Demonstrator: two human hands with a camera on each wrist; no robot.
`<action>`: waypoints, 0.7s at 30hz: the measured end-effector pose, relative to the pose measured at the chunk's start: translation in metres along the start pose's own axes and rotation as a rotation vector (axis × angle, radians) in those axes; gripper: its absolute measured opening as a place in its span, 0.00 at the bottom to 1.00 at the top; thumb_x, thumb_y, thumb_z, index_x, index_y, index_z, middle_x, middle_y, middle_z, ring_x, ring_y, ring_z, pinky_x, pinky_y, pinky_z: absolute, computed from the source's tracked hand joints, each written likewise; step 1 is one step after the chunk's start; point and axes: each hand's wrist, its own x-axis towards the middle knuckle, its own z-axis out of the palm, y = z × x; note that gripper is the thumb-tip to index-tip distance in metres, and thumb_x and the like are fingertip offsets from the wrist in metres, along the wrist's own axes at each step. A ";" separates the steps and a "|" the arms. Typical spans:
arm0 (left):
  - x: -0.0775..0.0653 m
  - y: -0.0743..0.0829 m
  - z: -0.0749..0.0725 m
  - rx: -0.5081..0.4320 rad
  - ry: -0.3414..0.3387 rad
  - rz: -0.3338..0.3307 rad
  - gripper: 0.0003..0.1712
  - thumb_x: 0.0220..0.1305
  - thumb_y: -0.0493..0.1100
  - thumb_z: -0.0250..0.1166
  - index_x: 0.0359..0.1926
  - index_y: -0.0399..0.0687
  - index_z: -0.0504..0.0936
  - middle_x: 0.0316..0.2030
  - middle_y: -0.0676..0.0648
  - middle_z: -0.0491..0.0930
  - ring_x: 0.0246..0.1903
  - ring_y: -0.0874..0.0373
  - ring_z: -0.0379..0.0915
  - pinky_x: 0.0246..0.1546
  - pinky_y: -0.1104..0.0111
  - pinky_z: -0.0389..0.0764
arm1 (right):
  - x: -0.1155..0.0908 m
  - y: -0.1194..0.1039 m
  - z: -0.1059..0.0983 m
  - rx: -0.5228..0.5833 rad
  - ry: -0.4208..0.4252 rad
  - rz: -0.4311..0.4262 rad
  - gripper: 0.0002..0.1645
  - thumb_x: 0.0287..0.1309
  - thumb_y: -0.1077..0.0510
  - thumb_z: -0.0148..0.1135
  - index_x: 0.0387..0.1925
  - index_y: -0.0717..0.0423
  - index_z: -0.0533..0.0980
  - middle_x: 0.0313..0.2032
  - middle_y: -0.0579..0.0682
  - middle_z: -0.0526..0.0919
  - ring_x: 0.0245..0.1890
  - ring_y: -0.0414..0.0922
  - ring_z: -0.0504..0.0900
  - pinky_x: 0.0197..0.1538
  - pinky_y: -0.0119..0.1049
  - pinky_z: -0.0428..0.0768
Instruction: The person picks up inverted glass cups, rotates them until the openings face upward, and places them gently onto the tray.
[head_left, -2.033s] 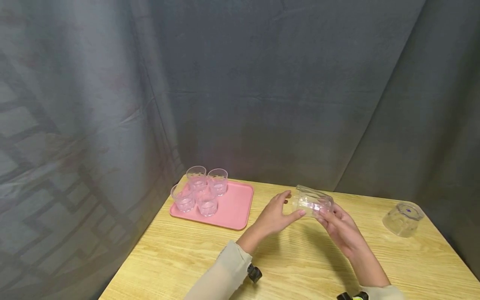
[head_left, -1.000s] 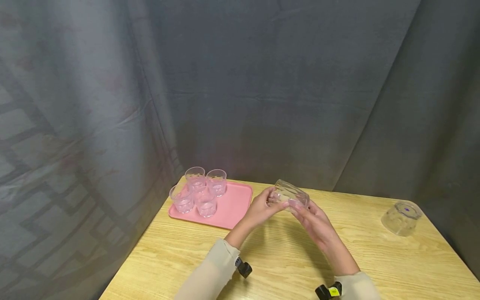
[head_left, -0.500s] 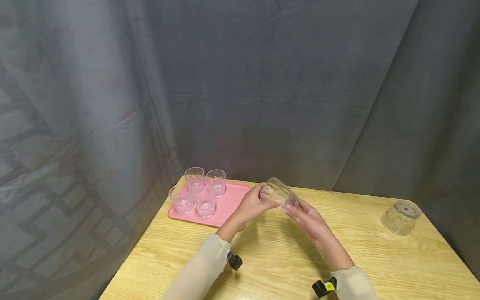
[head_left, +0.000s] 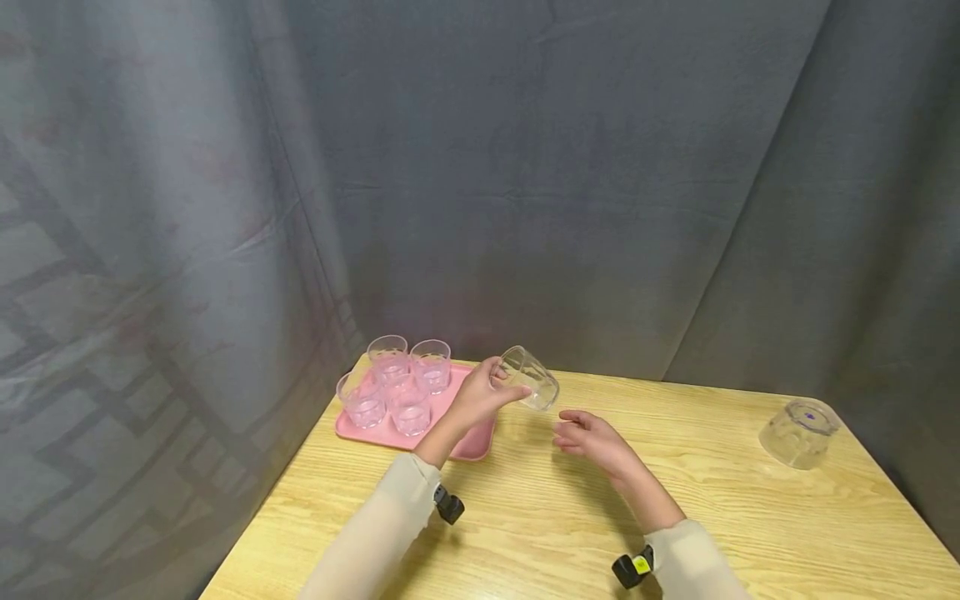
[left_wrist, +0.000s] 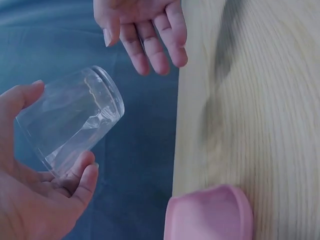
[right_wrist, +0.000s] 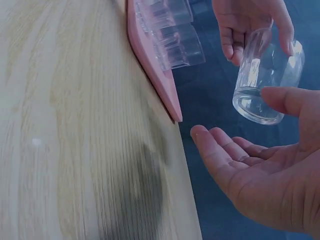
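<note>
My left hand point(head_left: 477, 395) grips a clear drinking glass point(head_left: 534, 381) near its rim, above the table by the tray's right edge. The glass is tilted, its base toward the lower right. In the left wrist view, thumb and fingers lie on either side of the glass point(left_wrist: 75, 120). Just right of the base is my right hand point(head_left: 600, 443), fingers loosely extended and holding nothing; the right wrist view shows its palm point(right_wrist: 270, 185) turned up beneath the glass. Several clear glasses point(head_left: 411, 410) stand upright on the left part of a pink tray point(head_left: 468, 446).
Another clear glass point(head_left: 799, 435) stands upside down at the right end of the wooden table point(head_left: 720, 467). A grey curtain point(head_left: 510, 208) hangs behind and to the left of the table. Each wrist wears a small black camera.
Both hands carried the glass leftward from the table's middle toward the tray. My right hand has released it and sits apart from it, while my left hand keeps its grip.
</note>
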 end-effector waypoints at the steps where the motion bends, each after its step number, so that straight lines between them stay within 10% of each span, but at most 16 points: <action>1: 0.001 -0.002 -0.001 -0.013 0.000 -0.009 0.54 0.54 0.59 0.75 0.72 0.34 0.63 0.53 0.43 0.77 0.52 0.49 0.76 0.55 0.54 0.79 | 0.001 0.000 0.002 -0.009 0.002 0.004 0.38 0.72 0.52 0.58 0.71 0.74 0.59 0.62 0.73 0.73 0.58 0.63 0.80 0.63 0.55 0.76; 21: 0.019 -0.019 -0.012 0.112 0.150 -0.107 0.56 0.50 0.58 0.77 0.73 0.36 0.63 0.54 0.40 0.75 0.54 0.44 0.74 0.57 0.51 0.76 | 0.036 0.002 0.065 -0.146 -0.035 0.087 0.23 0.68 0.54 0.61 0.54 0.69 0.73 0.39 0.58 0.82 0.37 0.50 0.84 0.39 0.42 0.85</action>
